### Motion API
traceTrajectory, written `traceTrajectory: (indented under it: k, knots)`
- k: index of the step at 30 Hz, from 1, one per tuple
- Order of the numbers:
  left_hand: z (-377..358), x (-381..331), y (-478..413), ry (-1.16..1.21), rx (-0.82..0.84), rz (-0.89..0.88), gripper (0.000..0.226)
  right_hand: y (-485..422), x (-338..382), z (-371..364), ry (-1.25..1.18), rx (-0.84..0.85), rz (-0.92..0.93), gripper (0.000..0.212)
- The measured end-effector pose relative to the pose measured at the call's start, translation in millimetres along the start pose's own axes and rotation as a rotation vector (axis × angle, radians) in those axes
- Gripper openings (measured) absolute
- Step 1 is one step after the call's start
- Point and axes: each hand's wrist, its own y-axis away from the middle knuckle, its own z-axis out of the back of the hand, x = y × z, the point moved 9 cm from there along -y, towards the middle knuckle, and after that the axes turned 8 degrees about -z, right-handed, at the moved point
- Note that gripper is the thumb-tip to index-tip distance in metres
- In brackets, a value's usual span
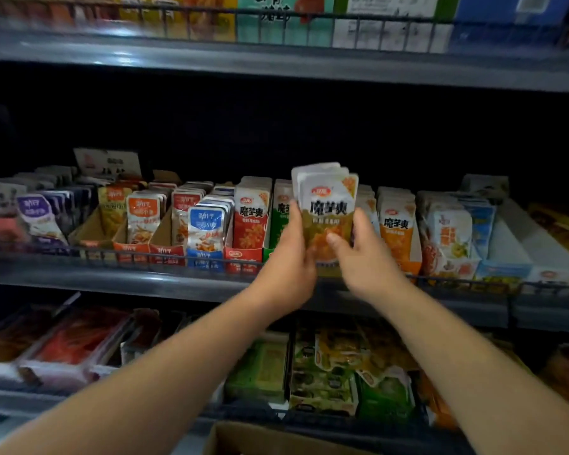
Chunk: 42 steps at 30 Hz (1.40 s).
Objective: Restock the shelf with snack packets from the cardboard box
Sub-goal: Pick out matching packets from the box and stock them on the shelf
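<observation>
A small stack of white and yellow-green snack packets (327,205) stands upright over the front of the middle shelf (145,277). My left hand (291,257) grips the stack's left edge. From the right, my right hand (363,254) holds the stack, thumb across its front. The stack is in front of a slot between the green display box (278,221) and the orange display box (396,234). A corner of the cardboard box (243,438) shows at the bottom edge.
Rows of packets in display boxes fill the middle shelf: purple, orange, blue (207,231) and red (248,224) ones on the left, mixed ones on the right. A wire rail (128,256) runs along its front. Shelves above and below hold other packaged goods.
</observation>
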Motion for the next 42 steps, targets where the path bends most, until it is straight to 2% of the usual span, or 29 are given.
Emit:
traceTrajectory:
  k: [2, 4, 6, 14, 21, 25, 28, 34, 42]
  knots:
    - [4.5, -3.9, -27.4, -0.024, -0.01, -0.034, 0.086, -31.8, 8.1, 10.7, 0.084, -0.038, 0.032, 0.031]
    - [4.1, -1.8, -46.2, -0.044, -0.002, -0.029, 0.089, -54.4, 8.0, 15.7, 0.131, -0.045, 0.053, 0.043]
    - [0.8, 6.9, -57.2, -0.055, 0.009, -0.009, 0.092, -67.6, 1.2, 17.8, 0.154, -0.056, 0.065, 0.045]
    - [-16.0, 47.8, -61.2, -0.122, 0.002, -0.01, 0.089, -76.0, -39.5, 7.5, 0.218, -0.076, 0.073, 0.04]
    - [-9.8, 58.6, -69.4, -0.077, -0.072, -0.009, 0.086, -81.9, -31.5, 2.1, 0.25, -0.096, 0.128, 0.037]
    - [-9.6, 60.3, -71.8, -0.095, -0.048, 0.016, 0.089, -88.5, -29.1, -1.5, 0.403, -0.021, 0.144, 0.034]
    - [-7.5, 62.4, -72.5, -0.108, -0.055, 0.01, 0.082, -91.0, -27.9, 1.3, 0.529, -0.032, 0.151, 0.037]
    - [-1.8, 55.7, -76.6, -0.114, -0.103, -0.034, 0.079, -91.0, -20.7, 2.9, 0.367, -0.015, 0.143, 0.036]
    - [-6.4, 65.1, -75.4, -0.253, -0.008, 0.007, 0.087, -88.1, -39.6, -4.1, 0.362, 0.001, 0.084, 0.037]
